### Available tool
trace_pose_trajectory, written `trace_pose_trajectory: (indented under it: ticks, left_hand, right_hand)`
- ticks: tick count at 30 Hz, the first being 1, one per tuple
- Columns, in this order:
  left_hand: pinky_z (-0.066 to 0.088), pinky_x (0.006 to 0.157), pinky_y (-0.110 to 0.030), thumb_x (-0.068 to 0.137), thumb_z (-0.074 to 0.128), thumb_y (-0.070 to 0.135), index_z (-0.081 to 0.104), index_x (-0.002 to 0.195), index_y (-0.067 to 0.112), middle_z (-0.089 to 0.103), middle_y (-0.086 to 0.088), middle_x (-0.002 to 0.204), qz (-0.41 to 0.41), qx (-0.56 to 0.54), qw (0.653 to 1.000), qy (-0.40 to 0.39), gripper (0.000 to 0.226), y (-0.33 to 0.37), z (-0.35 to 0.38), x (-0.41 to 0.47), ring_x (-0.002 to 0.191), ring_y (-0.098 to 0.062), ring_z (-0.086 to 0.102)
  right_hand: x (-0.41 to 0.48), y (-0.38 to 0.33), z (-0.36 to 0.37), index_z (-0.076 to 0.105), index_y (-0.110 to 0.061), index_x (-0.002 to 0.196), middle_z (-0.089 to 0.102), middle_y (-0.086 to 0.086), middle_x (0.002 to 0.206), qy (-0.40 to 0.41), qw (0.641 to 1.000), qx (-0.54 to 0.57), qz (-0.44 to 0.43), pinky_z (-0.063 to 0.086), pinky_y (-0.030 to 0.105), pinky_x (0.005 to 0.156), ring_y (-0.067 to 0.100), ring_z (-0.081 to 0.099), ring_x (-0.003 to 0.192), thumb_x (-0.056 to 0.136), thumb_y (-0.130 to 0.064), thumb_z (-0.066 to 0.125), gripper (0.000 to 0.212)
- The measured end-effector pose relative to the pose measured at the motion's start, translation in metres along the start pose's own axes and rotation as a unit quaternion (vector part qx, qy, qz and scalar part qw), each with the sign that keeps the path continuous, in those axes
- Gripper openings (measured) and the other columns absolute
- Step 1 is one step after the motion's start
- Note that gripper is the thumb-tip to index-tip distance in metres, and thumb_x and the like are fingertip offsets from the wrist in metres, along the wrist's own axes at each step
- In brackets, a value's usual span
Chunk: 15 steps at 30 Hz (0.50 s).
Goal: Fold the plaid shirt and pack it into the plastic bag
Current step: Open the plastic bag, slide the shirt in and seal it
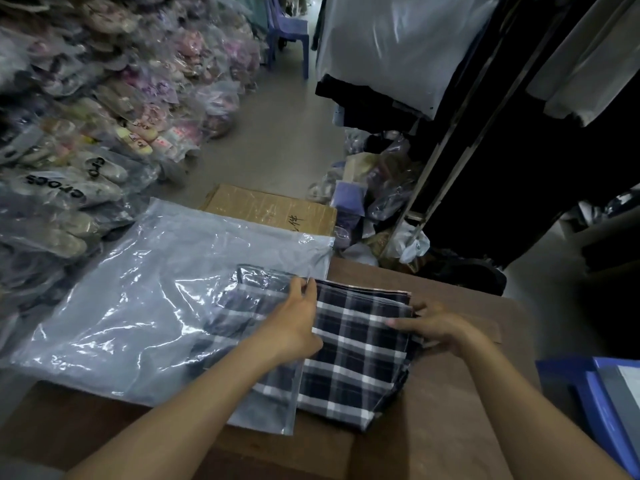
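The folded plaid shirt (356,358), dark blue with white checks, lies on the brown table (450,410). Its left part sits inside the mouth of a large clear plastic bag (145,299) that spreads out to the left. My left hand (294,320) pinches the upper edge of the bag's opening over the shirt. My right hand (440,327) presses against the shirt's right edge, fingers on the fabric.
A cardboard box (273,209) stands behind the bag. Piles of bagged shoes (86,133) fill the left side. Hanging dark clothes and a rack (485,133) stand to the right, with clutter on the floor below. Blue trays (602,403) lie at the right edge.
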<state>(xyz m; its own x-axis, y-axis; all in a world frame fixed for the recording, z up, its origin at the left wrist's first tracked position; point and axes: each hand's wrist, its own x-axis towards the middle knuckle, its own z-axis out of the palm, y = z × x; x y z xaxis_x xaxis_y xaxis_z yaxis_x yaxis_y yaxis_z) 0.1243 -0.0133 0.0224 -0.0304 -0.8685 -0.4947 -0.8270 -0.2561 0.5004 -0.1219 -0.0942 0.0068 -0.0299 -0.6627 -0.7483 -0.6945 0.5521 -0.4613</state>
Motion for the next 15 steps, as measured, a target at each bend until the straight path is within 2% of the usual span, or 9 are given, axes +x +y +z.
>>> trace_pose_trajectory:
  ticks: [2,4,6,8,9,11,15]
  left_hand:
    - [0.048,0.058,-0.023,0.083,0.067,0.008,-0.003,0.157,0.016,-0.004,0.008,0.156,0.002,0.006,1.000,-0.004,0.101,0.001,0.002,0.000,0.084,-0.016,0.058]
    - [0.047,0.059,-0.025,0.082,0.065,0.006,-0.003,0.157,0.016,-0.003,0.006,0.156,0.008,0.021,1.000,-0.005,0.102,0.002,0.005,-0.002,0.084,-0.016,0.057]
    - [0.047,0.061,-0.025,0.081,0.064,0.005,-0.005,0.156,0.016,-0.005,0.006,0.157,0.016,0.026,0.999,-0.012,0.102,0.005,0.010,-0.005,0.088,-0.018,0.056]
    - [0.050,0.069,-0.028,0.082,0.064,0.006,-0.006,0.156,0.017,-0.004,0.007,0.155,0.030,0.021,0.999,-0.022,0.103,0.008,0.014,-0.010,0.097,-0.021,0.054]
    - [0.051,0.073,-0.031,0.082,0.065,0.008,-0.006,0.156,0.017,-0.002,0.008,0.154,0.038,0.018,0.999,-0.024,0.103,0.011,0.016,-0.012,0.100,-0.022,0.053]
    - [0.050,0.076,-0.034,0.083,0.066,0.013,-0.006,0.156,0.019,0.000,0.009,0.152,0.053,0.018,0.998,-0.029,0.103,0.015,0.019,-0.016,0.107,-0.025,0.053]
    - [0.046,0.076,-0.035,0.079,0.060,0.013,-0.004,0.157,0.019,0.000,0.005,0.153,0.068,0.031,0.997,-0.011,0.101,0.022,0.021,-0.022,0.115,-0.031,0.053]
  right_hand:
    - [0.004,0.008,0.004,0.051,-0.016,0.126,0.060,0.000,0.103,0.011,0.999,0.029,0.008,0.057,0.038,0.074,0.014,0.058,0.080,0.068,-0.034,0.090,0.072]
    - [0.004,0.009,0.011,0.053,-0.012,0.129,0.063,-0.003,0.096,0.000,0.996,0.092,-0.001,0.053,0.033,0.069,0.015,0.062,0.082,0.073,-0.024,0.088,0.066]
    - [0.004,0.007,0.023,0.057,-0.014,0.123,0.069,-0.001,0.098,-0.024,0.989,0.144,-0.014,0.053,0.035,0.075,0.018,0.066,0.089,0.079,-0.018,0.083,0.051]
    - [0.001,-0.004,0.038,0.059,-0.016,0.117,0.073,0.002,0.099,-0.039,0.983,0.177,-0.042,0.054,0.040,0.081,0.020,0.069,0.089,0.083,-0.016,0.079,0.039]
    - [0.001,-0.010,0.048,0.060,-0.014,0.116,0.075,0.006,0.101,-0.040,0.980,0.187,-0.060,0.057,0.040,0.078,0.021,0.072,0.088,0.084,-0.017,0.078,0.037]
    - [0.004,-0.025,0.069,0.063,-0.007,0.115,0.076,0.012,0.100,-0.053,0.970,0.219,-0.088,0.060,0.032,0.064,0.021,0.074,0.080,0.085,-0.018,0.077,0.035]
    - [0.001,-0.054,0.103,0.066,-0.008,0.092,0.069,0.003,0.069,-0.116,0.935,0.325,-0.084,0.055,0.024,0.055,0.011,0.066,0.059,0.093,-0.010,0.066,0.003]
